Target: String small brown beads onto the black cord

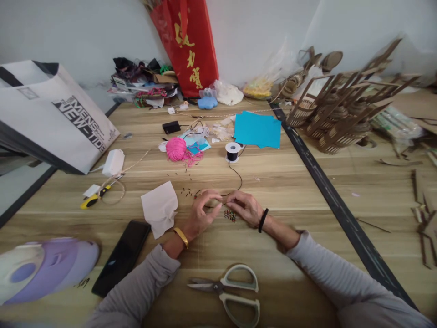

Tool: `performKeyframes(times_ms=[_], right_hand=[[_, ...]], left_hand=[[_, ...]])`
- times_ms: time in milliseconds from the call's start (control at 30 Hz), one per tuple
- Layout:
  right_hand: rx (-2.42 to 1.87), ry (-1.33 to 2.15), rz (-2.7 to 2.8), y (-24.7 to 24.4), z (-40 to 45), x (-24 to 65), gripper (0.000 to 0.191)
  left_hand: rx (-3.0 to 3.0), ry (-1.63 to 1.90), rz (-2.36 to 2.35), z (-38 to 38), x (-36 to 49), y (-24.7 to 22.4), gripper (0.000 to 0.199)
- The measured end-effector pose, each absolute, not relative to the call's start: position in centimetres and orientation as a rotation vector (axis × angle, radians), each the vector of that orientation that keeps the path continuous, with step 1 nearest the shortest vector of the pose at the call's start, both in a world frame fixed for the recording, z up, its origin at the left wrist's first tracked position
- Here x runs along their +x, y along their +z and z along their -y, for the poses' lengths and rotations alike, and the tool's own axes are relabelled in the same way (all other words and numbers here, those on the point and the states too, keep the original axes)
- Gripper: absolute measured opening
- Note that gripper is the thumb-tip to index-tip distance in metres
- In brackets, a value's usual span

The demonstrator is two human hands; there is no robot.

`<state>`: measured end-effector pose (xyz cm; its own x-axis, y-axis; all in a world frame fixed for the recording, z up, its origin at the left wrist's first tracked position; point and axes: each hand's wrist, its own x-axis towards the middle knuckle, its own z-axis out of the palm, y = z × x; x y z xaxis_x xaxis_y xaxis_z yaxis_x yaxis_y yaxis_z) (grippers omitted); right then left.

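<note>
My left hand [200, 214], with a gold bracelet at its wrist, is curled with thumb and forefinger brought close round a thin black cord [241, 180]. Facing it, my right hand [246, 208] pinches the same cord between its fingertips. What exactly lies between the fingertips is too small to make out. From the white spool [232, 151], the cord loops down to my hands. A small cluster of multicoloured beads [230, 216] lies just under the right fingertips. Several tiny dark pieces [186, 191] are scattered beyond my left hand.
Scissors [218, 287] lie near the front edge. To the left are a phone [121, 257], a white paper piece [160, 207], a yellow cutter [95, 197] and a purple device [51, 269]. Pink yarn [176, 149] and blue sheets [257, 130] lie farther back; brown woven baskets [337, 114] stand right.
</note>
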<state>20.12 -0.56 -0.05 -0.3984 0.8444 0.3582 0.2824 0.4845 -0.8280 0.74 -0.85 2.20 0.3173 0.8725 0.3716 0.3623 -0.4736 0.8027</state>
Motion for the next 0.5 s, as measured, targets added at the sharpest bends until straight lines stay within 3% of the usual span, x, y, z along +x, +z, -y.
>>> performKeyframes(times_ms=[233,500], right_hand=[[-0.944,0.843,1.93,-0.13,0.57,20.21,0.025],[-0.922,0.855,1.933,0.05,0.57,20.34,0.023]], left_hand=[[1.641,1.317,-1.206,0.75,-0.25,1.44,0.021],[1.824,0.966,-1.149,0.56,0.58,1.94,0.014]])
